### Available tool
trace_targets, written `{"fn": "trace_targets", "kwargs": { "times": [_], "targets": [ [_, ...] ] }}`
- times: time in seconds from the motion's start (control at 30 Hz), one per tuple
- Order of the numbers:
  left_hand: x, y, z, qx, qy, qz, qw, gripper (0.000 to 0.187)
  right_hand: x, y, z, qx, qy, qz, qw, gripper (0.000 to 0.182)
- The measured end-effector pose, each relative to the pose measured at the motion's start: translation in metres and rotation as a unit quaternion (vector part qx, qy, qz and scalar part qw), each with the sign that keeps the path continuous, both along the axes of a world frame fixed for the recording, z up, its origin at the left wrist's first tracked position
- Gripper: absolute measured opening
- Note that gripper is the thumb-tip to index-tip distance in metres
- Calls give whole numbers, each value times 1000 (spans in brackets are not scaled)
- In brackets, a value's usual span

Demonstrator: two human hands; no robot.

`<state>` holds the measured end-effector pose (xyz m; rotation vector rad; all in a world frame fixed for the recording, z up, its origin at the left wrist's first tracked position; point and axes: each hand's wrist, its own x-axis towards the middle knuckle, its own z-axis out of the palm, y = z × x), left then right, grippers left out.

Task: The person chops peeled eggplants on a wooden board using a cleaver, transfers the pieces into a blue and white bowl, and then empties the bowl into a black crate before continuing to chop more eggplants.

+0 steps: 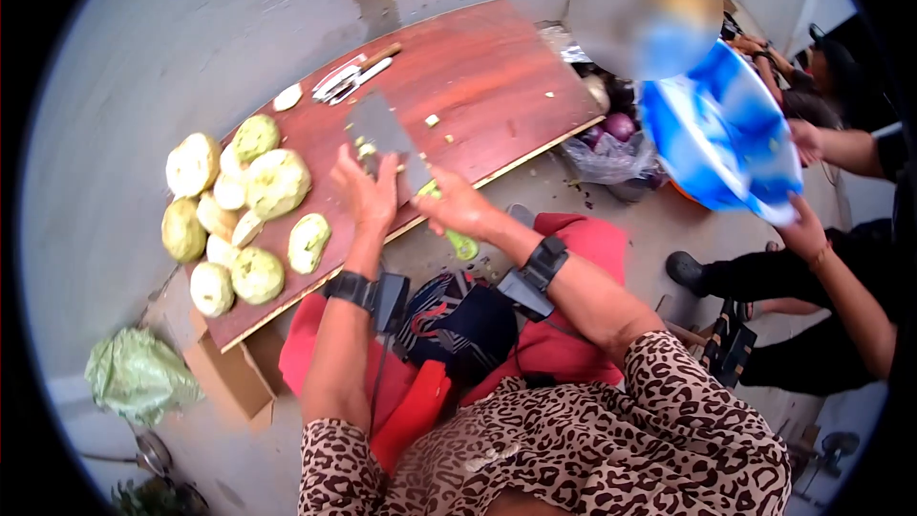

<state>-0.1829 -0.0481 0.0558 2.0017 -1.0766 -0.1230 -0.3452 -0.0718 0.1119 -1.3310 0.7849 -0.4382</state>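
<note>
My right hand (458, 204) is closed around the bright green handle of a cleaver (382, 134). Its wide grey blade is held over the red-brown table (478, 57), near the front edge. My left hand (368, 193) is beside the blade with its fingers apart; small pale bits lie on the blade near the fingertips. Left of my hands, several peeled pale green vegetables (277, 182), some whole and some cut, are piled on the table. Their exact kind I cannot make out. One cut piece (309, 243) lies nearest my left forearm.
Knives and a peeler-like tool (353, 76) lie at the table's back edge. To the right, another person's hands (805, 220) hold a blue-and-white basin (716, 134). Purple onions (619, 126) sit in a plastic bag beside the table. A green bag (138, 377) is at lower left.
</note>
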Motion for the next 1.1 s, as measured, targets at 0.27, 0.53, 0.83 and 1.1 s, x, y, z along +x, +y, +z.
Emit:
{"fn": "trace_targets", "kwargs": {
  "times": [0.27, 0.53, 0.83, 1.1],
  "targets": [
    [28, -11, -8, -63, -30, 8, 998, 75, -14, -1, 8, -28, 16, 78, 996, 17],
    [73, -20, -35, -21, 27, 44, 998, 35, -30, -2, 24, 2, -48, 39, 998, 22],
    [52, 1, -32, 23, -13, -13, 1000, 46, -67, -19, -4, -9, 30, -80, 996, 20],
    [40, 11, -46, 95, -82, -35, 991, 75, -98, -15, -55, 47, 56, -135, 988, 21]
  ]
}}
